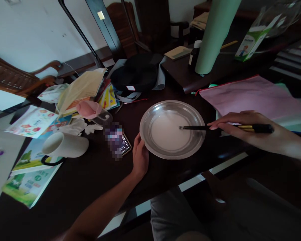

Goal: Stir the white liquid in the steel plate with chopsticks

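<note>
A round stainless steel basin (173, 155) sits on the dark table with a whitish, cloudy liquid (169, 132) in it. At its left rim is my left hand (140, 155), fingers closed on the edge and partly hidden by it. My right hand (243, 125), on the other side, is closed around black chopsticks (197, 128) with gold bands near the thick end. They lie almost level over the right rim, and their tips are at the liquid near the basin's middle. Whether the tips dip below the surface is hard to tell.
Left of the basin are a lit phone (125, 145), a white mug (75, 145) and a clear cup with a pink top (89, 109). Books (30, 180) lie farther left. A pink zip pouch (251, 95) and a green cylinder (213, 43) stand to the right and behind.
</note>
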{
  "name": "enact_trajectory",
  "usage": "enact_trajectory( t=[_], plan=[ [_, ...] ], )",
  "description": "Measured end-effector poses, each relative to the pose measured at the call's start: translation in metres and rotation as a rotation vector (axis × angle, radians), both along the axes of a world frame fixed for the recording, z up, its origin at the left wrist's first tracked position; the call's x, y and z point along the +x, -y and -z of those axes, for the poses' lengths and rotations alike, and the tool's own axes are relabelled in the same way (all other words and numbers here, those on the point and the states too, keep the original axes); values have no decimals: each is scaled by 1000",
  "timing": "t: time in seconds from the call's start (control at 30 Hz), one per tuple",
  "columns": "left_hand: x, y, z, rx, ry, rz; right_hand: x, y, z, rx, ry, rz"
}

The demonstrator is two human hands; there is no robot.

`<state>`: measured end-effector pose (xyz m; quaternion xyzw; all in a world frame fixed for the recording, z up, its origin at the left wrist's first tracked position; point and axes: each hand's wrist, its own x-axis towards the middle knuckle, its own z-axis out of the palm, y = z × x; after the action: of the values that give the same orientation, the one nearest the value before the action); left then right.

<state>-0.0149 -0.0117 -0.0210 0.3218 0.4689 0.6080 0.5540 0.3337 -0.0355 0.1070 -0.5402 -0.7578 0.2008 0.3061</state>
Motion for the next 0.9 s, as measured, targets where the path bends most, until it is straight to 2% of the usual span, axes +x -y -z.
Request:
enact_trajectory(
  t=[0.1, 0.23, 0.43, 0.57, 0.73, 0.9],
  plan=[
    [0, 0, 0, -7, 3, -11, -1, 11, 1, -77, -14, -15],
    [0, 0, 0, -2, -18, -1, -22, 12, 10, -113, -124, -137],
    [2, 0, 1, 8, -8, -26, -51, -13, 30, -55, -112, -202],
    [2, 0, -1, 3, -11, -18, -51, -29, 36, 35, -89, -134],
    [0, 0, -1, -3, -15, 1, -37, -32, 19, 74, -114, -81],
    [0, 0, 0, -2, -19, -6, -13, -11, 0, 48, -57, -10]
  ],
)
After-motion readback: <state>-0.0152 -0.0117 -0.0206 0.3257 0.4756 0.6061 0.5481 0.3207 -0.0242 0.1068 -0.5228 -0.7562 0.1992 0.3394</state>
